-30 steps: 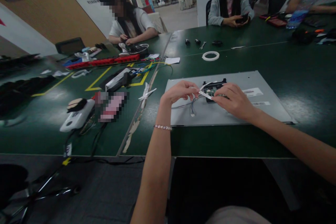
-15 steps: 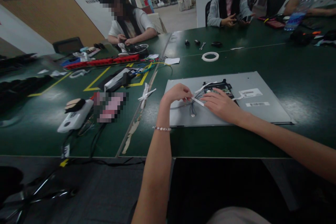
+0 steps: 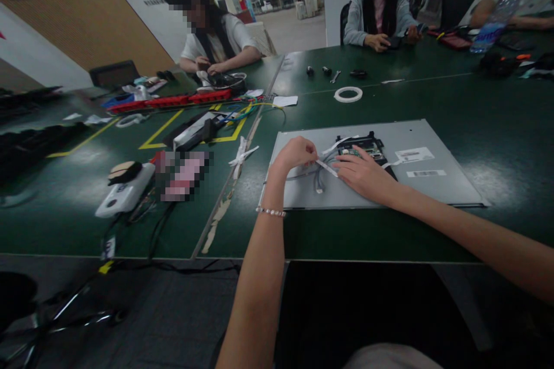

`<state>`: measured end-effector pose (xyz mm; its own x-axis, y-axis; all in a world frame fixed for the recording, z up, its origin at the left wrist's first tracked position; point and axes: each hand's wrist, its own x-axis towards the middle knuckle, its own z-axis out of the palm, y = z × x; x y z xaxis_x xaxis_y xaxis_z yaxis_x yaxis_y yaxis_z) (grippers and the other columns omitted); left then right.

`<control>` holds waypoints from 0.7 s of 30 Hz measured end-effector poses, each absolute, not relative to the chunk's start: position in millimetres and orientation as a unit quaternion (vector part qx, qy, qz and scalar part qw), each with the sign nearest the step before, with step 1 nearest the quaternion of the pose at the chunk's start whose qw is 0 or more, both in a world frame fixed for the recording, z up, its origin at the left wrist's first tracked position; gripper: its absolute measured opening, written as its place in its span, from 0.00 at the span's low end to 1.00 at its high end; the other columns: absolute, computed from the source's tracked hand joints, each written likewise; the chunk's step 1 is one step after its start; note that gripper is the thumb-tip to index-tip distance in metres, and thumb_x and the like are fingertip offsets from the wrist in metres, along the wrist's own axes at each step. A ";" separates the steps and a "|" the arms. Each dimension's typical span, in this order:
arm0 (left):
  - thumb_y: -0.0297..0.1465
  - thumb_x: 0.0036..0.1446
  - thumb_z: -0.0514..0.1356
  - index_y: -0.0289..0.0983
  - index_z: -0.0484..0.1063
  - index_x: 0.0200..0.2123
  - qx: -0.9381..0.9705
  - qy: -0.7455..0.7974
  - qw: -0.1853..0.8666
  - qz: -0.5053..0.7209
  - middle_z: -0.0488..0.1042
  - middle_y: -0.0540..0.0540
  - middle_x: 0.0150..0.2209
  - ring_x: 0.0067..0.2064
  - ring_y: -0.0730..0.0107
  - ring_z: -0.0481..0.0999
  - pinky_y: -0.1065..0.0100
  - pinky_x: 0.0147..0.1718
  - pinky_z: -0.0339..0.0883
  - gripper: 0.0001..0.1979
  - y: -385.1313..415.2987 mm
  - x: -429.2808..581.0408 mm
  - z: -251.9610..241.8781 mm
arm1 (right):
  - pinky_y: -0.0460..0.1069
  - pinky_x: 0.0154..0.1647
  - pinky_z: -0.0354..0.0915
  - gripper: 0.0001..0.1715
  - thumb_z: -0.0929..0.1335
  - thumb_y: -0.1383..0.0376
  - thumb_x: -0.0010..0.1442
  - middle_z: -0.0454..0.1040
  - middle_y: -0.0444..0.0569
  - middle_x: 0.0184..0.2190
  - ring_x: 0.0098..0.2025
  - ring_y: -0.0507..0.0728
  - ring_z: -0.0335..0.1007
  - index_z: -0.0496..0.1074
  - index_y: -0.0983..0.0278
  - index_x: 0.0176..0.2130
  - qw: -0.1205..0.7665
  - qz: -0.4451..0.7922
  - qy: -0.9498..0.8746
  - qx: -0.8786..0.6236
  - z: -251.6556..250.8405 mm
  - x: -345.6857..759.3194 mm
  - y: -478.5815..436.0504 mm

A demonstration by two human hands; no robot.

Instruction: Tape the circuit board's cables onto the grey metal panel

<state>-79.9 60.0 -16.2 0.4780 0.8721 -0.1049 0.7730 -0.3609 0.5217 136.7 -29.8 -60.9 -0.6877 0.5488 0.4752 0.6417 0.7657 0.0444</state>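
A flat silver display panel point(image 3: 450, 155) lies on the green table before me. Near its centre sits a black bracket with a circuit board point(image 3: 367, 147), and grey cables point(image 3: 321, 177) run out from it to the left. A strip of white tape point(image 3: 326, 168) crosses those cables. My left hand point(image 3: 298, 153) pinches the strip's left end between thumb and fingertips. With fingers stretched out, my right hand point(image 3: 363, 176) rests on the panel at the strip's right end, partly covering the board's lower edge.
A roll of white tape point(image 3: 348, 94) lies beyond the panel, near a small wrench point(image 3: 334, 76). To the left are a white power bank point(image 3: 125, 193), a blurred pink item point(image 3: 186, 177) and red power strips point(image 3: 173, 101). Other people sit across the table.
The whole view has shifted slightly. My left hand stays at the tape's end and my right hand stays flat, almost unmoved. A person across the table has lowered their hands a little.
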 end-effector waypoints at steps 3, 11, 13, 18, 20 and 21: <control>0.25 0.46 0.58 0.32 0.75 0.26 0.827 0.501 0.239 0.092 0.73 0.50 0.18 0.20 0.76 0.69 0.75 0.23 0.60 0.06 61.0 -81.4 -18.4 | 0.64 0.64 0.45 0.14 0.59 0.72 0.65 0.70 0.51 0.52 0.59 0.58 0.59 0.73 0.67 0.42 0.215 -0.091 -0.916 -0.326 -59.1 137.1 -30.8; 0.27 0.46 0.60 0.34 0.75 0.29 0.829 0.516 0.200 0.087 0.74 0.49 0.22 0.21 0.75 0.68 0.74 0.23 0.59 0.06 62.3 -82.5 -18.8 | 0.63 0.65 0.44 0.17 0.60 0.68 0.62 0.70 0.55 0.50 0.58 0.58 0.60 0.70 0.67 0.49 0.183 -0.059 -0.934 -0.301 -51.7 136.3 -33.5; 0.27 0.46 0.60 0.34 0.75 0.30 0.828 0.521 0.189 0.082 0.74 0.49 0.24 0.23 0.75 0.68 0.74 0.23 0.58 0.06 63.1 -82.6 -18.8 | 0.62 0.65 0.44 0.18 0.61 0.67 0.62 0.69 0.55 0.51 0.58 0.58 0.60 0.70 0.67 0.50 0.181 -0.049 -0.937 -0.296 -49.9 135.2 -34.0; 0.27 0.45 0.61 0.35 0.74 0.32 0.837 0.524 0.132 0.089 0.74 0.48 0.27 0.27 0.72 0.69 0.72 0.25 0.56 0.08 65.4 -85.3 -20.6 | 0.59 0.66 0.45 0.17 0.61 0.65 0.63 0.70 0.55 0.50 0.56 0.57 0.62 0.71 0.69 0.47 0.185 -0.052 -0.939 -0.286 -46.2 134.6 -36.0; 0.26 0.44 0.61 0.35 0.74 0.32 0.835 0.530 0.109 0.100 0.73 0.48 0.28 0.28 0.71 0.69 0.72 0.26 0.56 0.08 65.0 -86.2 -20.2 | 0.59 0.66 0.45 0.16 0.60 0.66 0.63 0.71 0.54 0.48 0.56 0.56 0.63 0.72 0.69 0.45 0.187 -0.054 -0.938 -0.285 -45.0 135.2 -37.0; 0.26 0.44 0.60 0.35 0.73 0.32 0.833 0.534 0.102 0.105 0.73 0.48 0.28 0.28 0.71 0.69 0.72 0.26 0.55 0.08 64.4 -86.2 -19.3 | 0.58 0.66 0.45 0.16 0.60 0.66 0.64 0.71 0.53 0.47 0.55 0.56 0.63 0.72 0.68 0.45 0.190 -0.053 -0.938 -0.285 -44.6 135.5 -37.4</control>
<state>-86.2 64.4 -19.3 0.4069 0.9111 0.0666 0.8683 -0.4083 0.2817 135.5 -37.4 -44.6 -0.7655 0.5150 0.3857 0.5549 0.8319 -0.0094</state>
